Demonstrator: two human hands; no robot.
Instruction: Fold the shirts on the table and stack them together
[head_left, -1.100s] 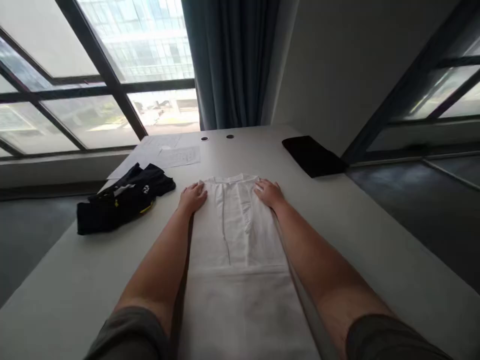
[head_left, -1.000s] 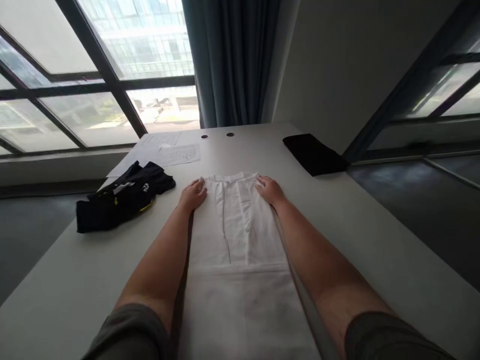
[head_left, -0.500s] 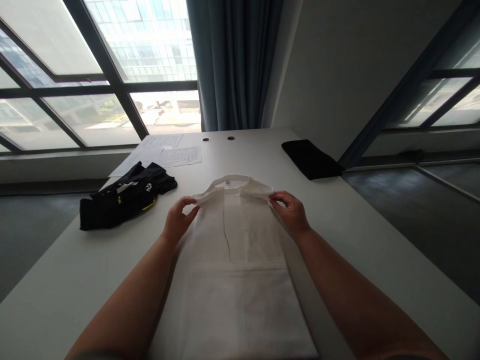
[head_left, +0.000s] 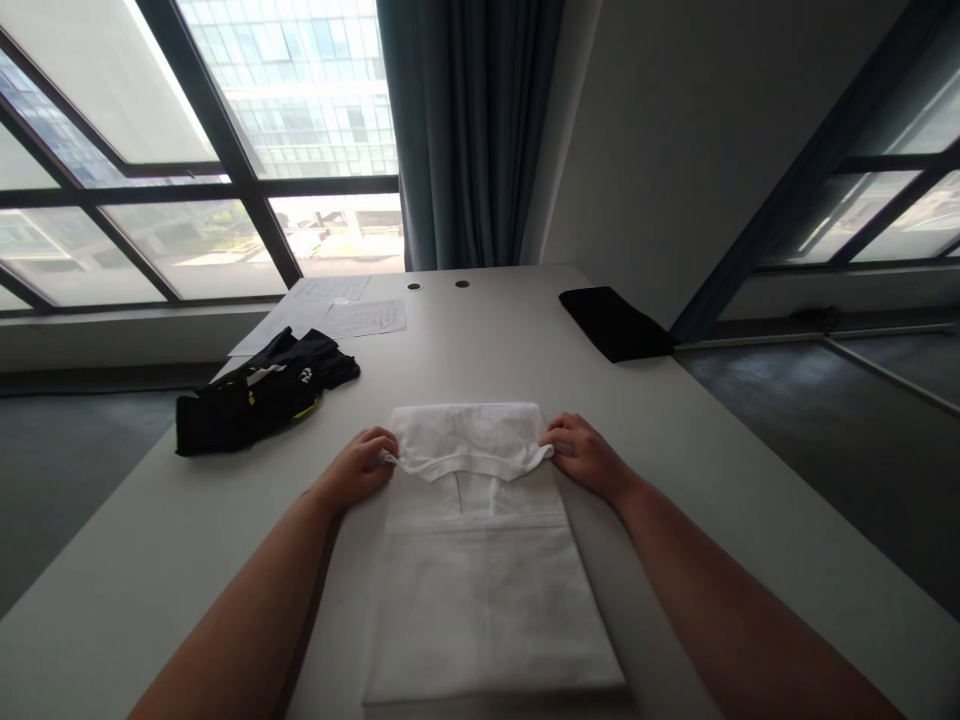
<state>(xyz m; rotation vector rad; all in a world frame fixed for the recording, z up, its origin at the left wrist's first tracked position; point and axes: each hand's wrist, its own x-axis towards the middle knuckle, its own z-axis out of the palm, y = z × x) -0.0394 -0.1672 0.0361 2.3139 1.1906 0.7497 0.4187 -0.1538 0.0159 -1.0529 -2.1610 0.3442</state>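
Note:
A white T-shirt [head_left: 484,590] lies on the table in front of me, its sides folded into a long rectangle. Its collar end is turned over towards me, so the neckline curves across the upper part of the shirt. My left hand [head_left: 361,465] is closed on the left corner of the turned-over edge. On the opposite corner, my right hand [head_left: 586,452] pinches the fabric between thumb and fingers. Both hands rest low, close to the tabletop.
The white table [head_left: 487,340] carries a crumpled black garment [head_left: 262,390] at left and a folded black cloth [head_left: 616,322] at right. Sheets of paper [head_left: 330,312] lie at the far left, near two round holes. Behind are a window and a blue curtain [head_left: 472,140].
The collar end, raised and facing away half a second ago, is now folded over towards me. Both hands have come down and nearer with its corners still in their fingers.

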